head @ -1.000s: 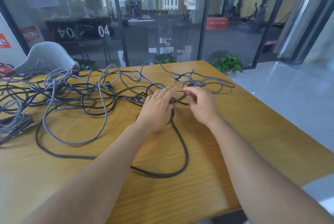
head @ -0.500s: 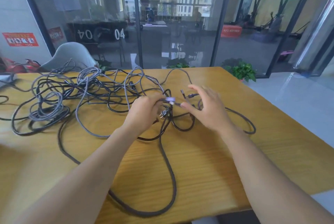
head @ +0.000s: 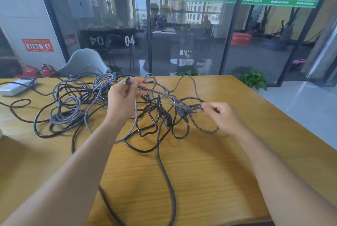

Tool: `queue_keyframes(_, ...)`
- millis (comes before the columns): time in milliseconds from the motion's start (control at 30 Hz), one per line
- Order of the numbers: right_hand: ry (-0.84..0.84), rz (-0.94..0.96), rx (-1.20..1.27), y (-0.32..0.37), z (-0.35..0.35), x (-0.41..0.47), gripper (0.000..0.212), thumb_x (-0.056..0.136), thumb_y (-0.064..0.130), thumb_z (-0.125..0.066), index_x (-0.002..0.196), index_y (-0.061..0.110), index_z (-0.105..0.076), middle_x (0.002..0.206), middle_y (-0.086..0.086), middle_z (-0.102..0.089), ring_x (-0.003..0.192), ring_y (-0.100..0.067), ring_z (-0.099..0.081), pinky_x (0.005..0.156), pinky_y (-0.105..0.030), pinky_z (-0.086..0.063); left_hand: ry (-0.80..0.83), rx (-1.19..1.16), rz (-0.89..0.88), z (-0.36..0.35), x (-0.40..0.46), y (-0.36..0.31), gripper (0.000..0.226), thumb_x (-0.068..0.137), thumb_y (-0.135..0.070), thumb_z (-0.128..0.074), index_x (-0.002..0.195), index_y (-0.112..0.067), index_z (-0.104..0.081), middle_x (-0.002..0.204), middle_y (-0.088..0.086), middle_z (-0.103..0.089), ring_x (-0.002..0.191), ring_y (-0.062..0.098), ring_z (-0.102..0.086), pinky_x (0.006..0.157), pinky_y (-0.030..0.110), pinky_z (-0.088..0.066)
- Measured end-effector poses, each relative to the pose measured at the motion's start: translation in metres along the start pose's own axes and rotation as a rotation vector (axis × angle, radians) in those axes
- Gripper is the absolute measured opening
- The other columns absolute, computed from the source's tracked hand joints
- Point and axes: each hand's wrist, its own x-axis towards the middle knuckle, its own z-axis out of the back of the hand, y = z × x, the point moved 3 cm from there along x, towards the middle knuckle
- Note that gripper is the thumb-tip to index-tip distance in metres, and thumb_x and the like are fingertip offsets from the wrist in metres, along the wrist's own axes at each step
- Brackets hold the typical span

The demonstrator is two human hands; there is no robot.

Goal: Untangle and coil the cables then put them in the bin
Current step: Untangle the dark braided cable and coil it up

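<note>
Slanting down-right, braided cable (head: pixel 160 94) stretches between both hands (head: pixel 124 96).

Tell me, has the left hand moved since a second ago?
Yes. The left hand has lifted off the table and drawn left, holding a cable end up above the tangle, away from the right hand.

office: glass partition (head: pixel 182 34), wooden table (head: pixel 218 171), grey chair (head: pixel 82 61).
</note>
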Motion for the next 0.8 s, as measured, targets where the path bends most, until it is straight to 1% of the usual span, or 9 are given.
queue_keyframes(100, -0.007, 0.013, 0.164, 0.018, -0.005, 0.008, 0.052, 0.109, 0.044, -0.049, 0.072, 0.008, -0.056, 0.06, 0.013, -0.038, 0.065, -0.014, -0.045, 0.066, -0.033, -0.035, 0.056, -0.125, -0.004, -0.007, 0.002, -0.017, 0.024, 0.108, -0.017, -0.054, 0.128, -0.012, -0.067, 0.106, -0.003, -0.079, 0.095, 0.012, -0.077, 0.088, 0.027, -0.061)
queue_keyframes(167, -0.032, 0.0, 0.258, 0.029, -0.009, 0.015, 0.055, 0.11, 0.042, -0.047, 0.081, -0.005, -0.052, 0.059, 0.013, -0.043, 0.057, -0.011, -0.035, 0.06, -0.031, -0.03, 0.149, -0.186, 0.007, -0.016, 0.004, -0.025, 0.039, 0.105, -0.023, -0.061, 0.142, -0.013, -0.057, 0.11, -0.002, -0.079, 0.103, 0.013, -0.076, 0.093, 0.029, -0.058)
queue_keyframes(233, -0.078, -0.028, 0.368, 0.035, -0.009, 0.023, 0.056, 0.111, 0.04, -0.045, 0.089, -0.011, -0.053, 0.057, 0.018, -0.053, 0.058, -0.012, -0.032, 0.06, -0.031, -0.03, 0.248, -0.115, 0.003, -0.027, 0.006, -0.029, 0.058, 0.102, -0.031, -0.067, 0.153, -0.018, -0.044, 0.114, -0.007, -0.078, 0.107, 0.012, -0.074, 0.098, 0.027, -0.053)
queue_keyframes(333, -0.174, -0.053, 0.517, 0.041, -0.004, 0.036, 0.044, 0.111, 0.038, -0.049, 0.093, -0.001, -0.062, 0.066, 0.015, -0.054, 0.062, -0.012, -0.038, 0.062, -0.03, -0.035, 0.379, 0.07, -0.003, -0.046, 0.004, -0.031, 0.067, 0.099, -0.026, -0.071, 0.156, -0.021, -0.037, 0.119, -0.008, -0.074, 0.108, -0.001, -0.066, 0.084, 0.005, -0.047)
queue_keyframes(467, -0.284, -0.036, 0.635, 0.047, 0.008, 0.051, 0.018, 0.11, 0.022, -0.053, 0.102, 0.015, -0.067, 0.082, 0.004, -0.059, 0.067, -0.006, -0.051, 0.061, -0.021, -0.043, 0.487, 0.088, 0.042, -0.063, 0.004, -0.022, 0.06, 0.097, -0.008, -0.072, 0.151, -0.014, -0.046, 0.125, -0.002, -0.072, 0.105, -0.005, -0.067, 0.088, 0.012, -0.052)
queue_keyframes(567, -0.317, -0.004, 0.67, 0.057, 0.016, 0.057, 0.011, 0.108, 0.019, -0.058, 0.108, 0.023, -0.068, 0.085, 0.004, -0.066, 0.076, -0.009, -0.058, 0.066, -0.022, -0.047, 0.464, 0.03, 0.051, -0.064, 0.003, -0.027, 0.046, 0.102, 0.0, -0.06, 0.146, -0.01, -0.051, 0.127, 0.006, -0.069, 0.102, -0.005, -0.065, 0.078, 0.005, -0.05)
queue_keyframes(633, -0.315, 0.033, 0.697, 0.069, 0.017, 0.06, 0.012, 0.106, 0.017, -0.06, 0.108, 0.023, -0.07, 0.084, 0.006, -0.069, 0.077, -0.008, -0.062, 0.067, -0.021, -0.05, 0.434, -0.024, 0.03, -0.063, 0.004, -0.034, 0.038, 0.106, -0.013, -0.058, 0.144, -0.013, -0.054, 0.127, 0.006, -0.07, 0.109, 0.001, -0.065, 0.086, 0.011, -0.054)
queue_keyframes(733, -0.257, 0.139, 0.629, 0.091, 0.009, 0.062, 0.011, 0.104, 0.017, -0.064, 0.11, 0.022, -0.071, 0.086, 0.008, -0.072, 0.08, -0.006, -0.067, 0.073, -0.022, -0.053, 0.383, -0.049, -0.006, -0.055, 0.009, -0.048, 0.026, 0.11, -0.036, -0.049, 0.127, -0.026, -0.066, 0.121, -0.002, -0.074, 0.113, 0.008, -0.068, 0.1, 0.035, -0.057)
queue_keyframes(800, -0.176, 0.256, 0.509, 0.104, 0.0, 0.061, 0.01, 0.103, 0.017, -0.065, 0.108, 0.023, -0.071, 0.09, 0.01, -0.073, 0.083, -0.007, -0.069, 0.077, -0.024, -0.054, 0.373, -0.102, 0.045, -0.049, 0.015, -0.056, 0.043, 0.111, -0.045, -0.038, 0.118, -0.022, -0.073, 0.116, 0.003, -0.076, 0.11, 0.01, -0.069, 0.103, 0.042, -0.054)
